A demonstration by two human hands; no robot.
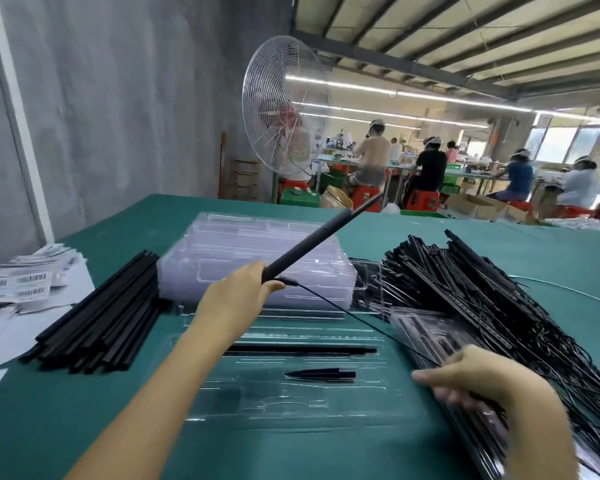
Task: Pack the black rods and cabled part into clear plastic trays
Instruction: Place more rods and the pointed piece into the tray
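My left hand (238, 296) grips the cabled part (309, 247) tilted above the open clear tray (257, 410). My right hand (482, 386) pinches its cable (354, 317) taut, probably to prevent tangling before seating.

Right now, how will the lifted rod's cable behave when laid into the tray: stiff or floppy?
Probably floppy: the cable is thin and looks straight only where it stretches between left hand and right hand. The rod seems stiff: straight though held at one end.

Left forearm stretched forward; rod (312, 242) gripped at lower end by raised left hand (236, 296). Cable (354, 317) pinched by right hand (482, 386), held lower, fingers curled, blurred.
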